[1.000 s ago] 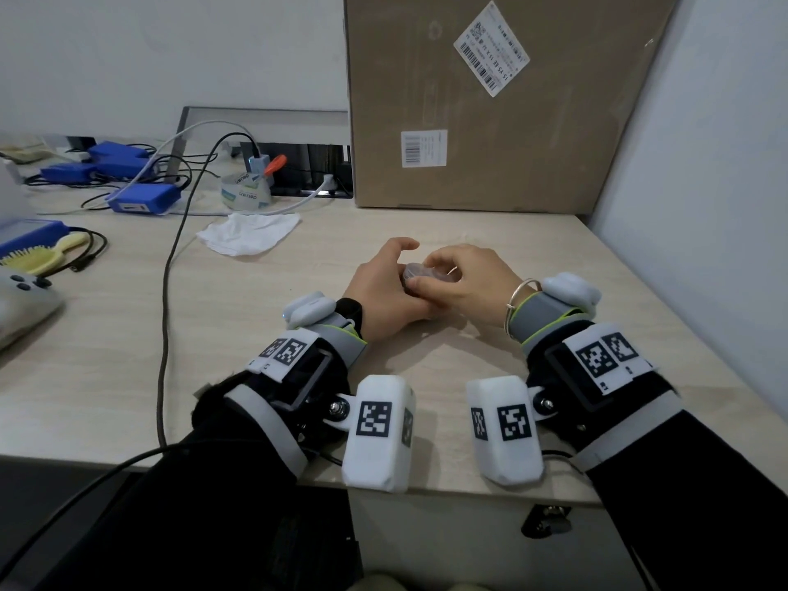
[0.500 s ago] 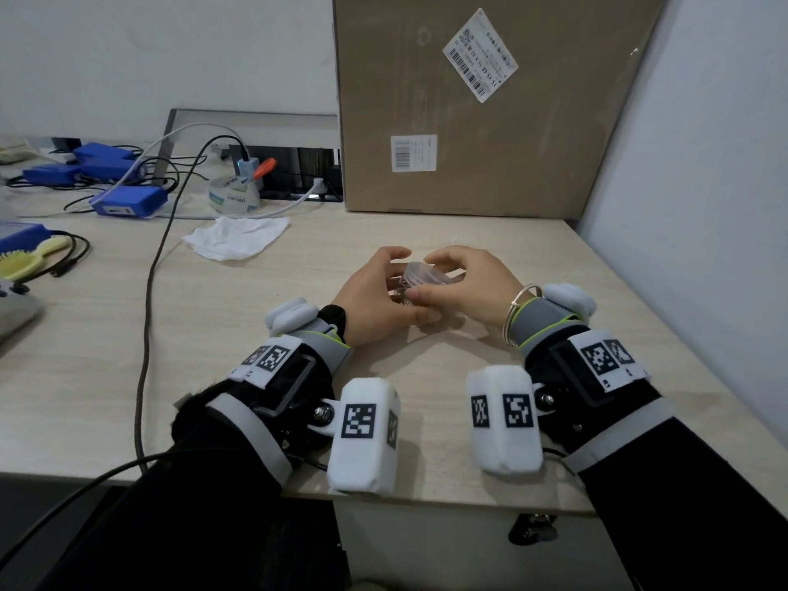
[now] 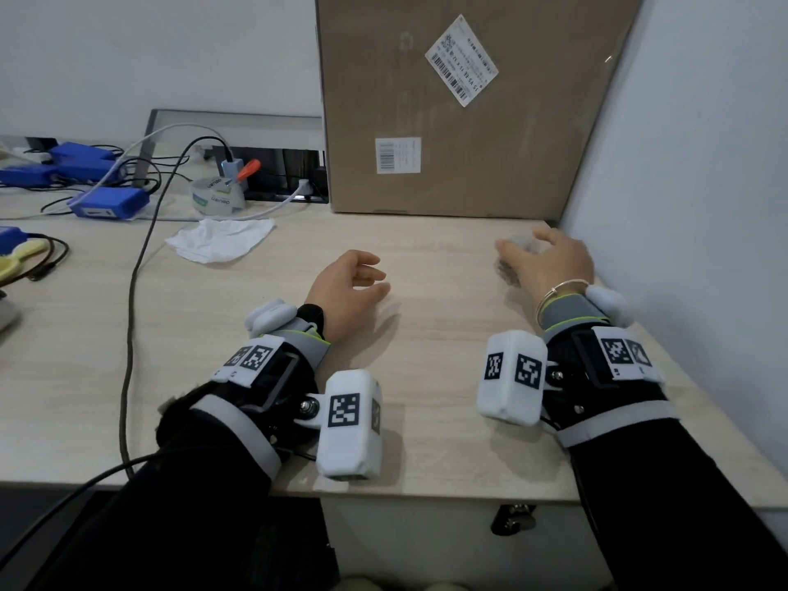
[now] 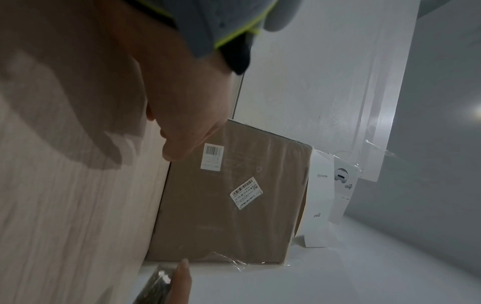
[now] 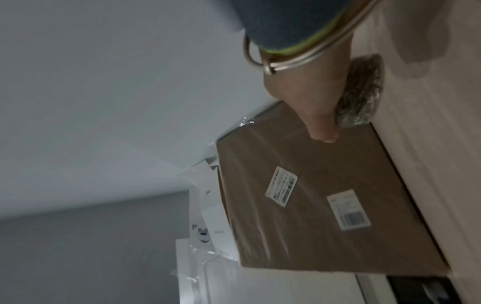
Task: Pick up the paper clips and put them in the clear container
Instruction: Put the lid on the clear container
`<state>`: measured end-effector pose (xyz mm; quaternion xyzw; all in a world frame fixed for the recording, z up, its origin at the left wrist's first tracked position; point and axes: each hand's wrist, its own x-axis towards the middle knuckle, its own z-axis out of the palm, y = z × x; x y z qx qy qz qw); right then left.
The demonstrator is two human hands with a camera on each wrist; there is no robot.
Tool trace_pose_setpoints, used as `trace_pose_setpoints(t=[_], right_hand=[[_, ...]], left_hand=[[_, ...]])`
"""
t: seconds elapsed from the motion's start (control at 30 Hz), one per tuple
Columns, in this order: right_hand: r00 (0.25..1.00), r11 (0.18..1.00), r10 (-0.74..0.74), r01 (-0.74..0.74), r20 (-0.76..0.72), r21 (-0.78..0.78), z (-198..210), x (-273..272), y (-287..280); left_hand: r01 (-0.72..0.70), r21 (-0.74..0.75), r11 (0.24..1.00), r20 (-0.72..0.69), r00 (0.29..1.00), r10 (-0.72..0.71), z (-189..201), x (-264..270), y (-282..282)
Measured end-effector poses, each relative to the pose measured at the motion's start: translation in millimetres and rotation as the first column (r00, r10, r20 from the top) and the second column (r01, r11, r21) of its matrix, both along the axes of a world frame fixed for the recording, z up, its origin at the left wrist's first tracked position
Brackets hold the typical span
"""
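Right grip grasping the clear container, paper clips inside it.
It sits low at the worktop near the wall and the cardboard box; my left grip is released, fingers loose, well apart.

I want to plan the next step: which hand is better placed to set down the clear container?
Right. The right hand grips the clear container of paper clips; the left hand rests empty.
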<state>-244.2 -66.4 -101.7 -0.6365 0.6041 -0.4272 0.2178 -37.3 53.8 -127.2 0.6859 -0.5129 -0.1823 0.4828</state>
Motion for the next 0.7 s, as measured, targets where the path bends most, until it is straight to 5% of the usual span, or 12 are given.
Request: trace_pose_setpoints(t=[0.13,0.3,0.57,0.7], right_hand=[[0.943,0.965,-0.246,0.259,-0.224,0.031,-1,-16,-7],[0.903,0.938,-0.270,0.325,-0.334,0.120,-10,-22,-16],[0.991,0.966,0.061,-0.028,-0.122,0.259,-6,-43,-23],[0.991,0.974,0.079,-0.054,-0.106,0.219,-8,-59,-20]], left_hand=[[0.000,0.017,1.000,0.010,1.000,0.000,1,0,0],[0.001,0.020,1.000,-0.023,1.000,0.000,1,0,-1],[-0.014,0.043,0.999,-0.015,1.000,0.015,2,0,2],[-0.013,0.048,0.999,-0.031,0.999,0.014,2,1,1]])
